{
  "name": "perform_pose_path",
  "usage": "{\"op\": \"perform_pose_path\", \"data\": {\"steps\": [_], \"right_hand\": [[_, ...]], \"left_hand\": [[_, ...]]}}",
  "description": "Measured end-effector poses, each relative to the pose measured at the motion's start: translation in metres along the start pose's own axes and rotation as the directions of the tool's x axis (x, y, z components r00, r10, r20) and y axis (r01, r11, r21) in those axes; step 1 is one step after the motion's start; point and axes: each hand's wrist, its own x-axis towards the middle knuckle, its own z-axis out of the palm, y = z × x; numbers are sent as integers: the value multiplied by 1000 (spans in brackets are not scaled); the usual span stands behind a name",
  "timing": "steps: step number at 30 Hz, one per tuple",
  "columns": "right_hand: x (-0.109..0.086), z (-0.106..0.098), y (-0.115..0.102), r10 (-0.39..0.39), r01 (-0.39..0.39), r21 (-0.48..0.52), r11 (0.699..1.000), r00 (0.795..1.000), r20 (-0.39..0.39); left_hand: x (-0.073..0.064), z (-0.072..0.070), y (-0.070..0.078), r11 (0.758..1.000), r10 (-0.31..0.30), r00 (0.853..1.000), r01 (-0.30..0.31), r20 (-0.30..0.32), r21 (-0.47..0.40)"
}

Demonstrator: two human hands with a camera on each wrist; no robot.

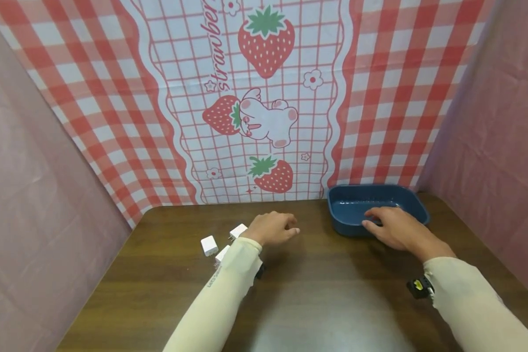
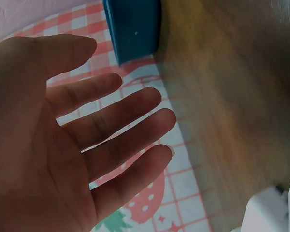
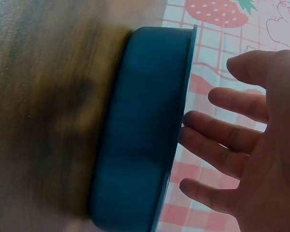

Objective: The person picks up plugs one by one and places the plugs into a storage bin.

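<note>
Fingers spread and holding nothing, my left hand (image 1: 273,229) hovers over the middle of the table; its palm and fingers (image 2: 130,154) show in the left wrist view. Just left of it lie white charger plugs: one near the wrist (image 1: 238,231), one farther left (image 1: 209,245), and one partly hidden by the sleeve (image 1: 222,254). At the back right stands a dark blue rectangular basin (image 1: 347,227). My right hand (image 1: 396,229) reaches over its front rim with loosely bent, empty fingers. In the right wrist view the fingertips overlap the basin's rim (image 3: 183,96).
The brown wooden table (image 1: 317,293) runs back to a red-and-white checked strawberry cloth (image 1: 378,98). Pink curtains hang on the left (image 1: 35,171) and right (image 1: 493,146). A small black wrist device (image 1: 418,288) sits at the right sleeve.
</note>
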Motion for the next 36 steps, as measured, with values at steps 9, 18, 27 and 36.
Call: {"op": "perform_pose_path", "data": {"steps": [9, 18, 27, 36], "right_hand": [[-8, 1, 7, -1, 0, -36, 999, 999, -51], [-19, 2, 14, 21, -25, -37, 999, 995, -100], [-30, 3, 27, 36, -40, -23, 999, 989, -143], [-40, 4, 39, 70, -72, -11, 997, 987, -147]], "left_hand": [[6, 17, 18, 1000, 15, 999, -15, -30, -11], [19, 32, 37, 999, 14, 989, -8, -148, 39], [35, 44, 51, 998, 70, 959, -65, -276, 25], [49, 52, 65, 994, 111, 963, -110, -247, 16]]}}
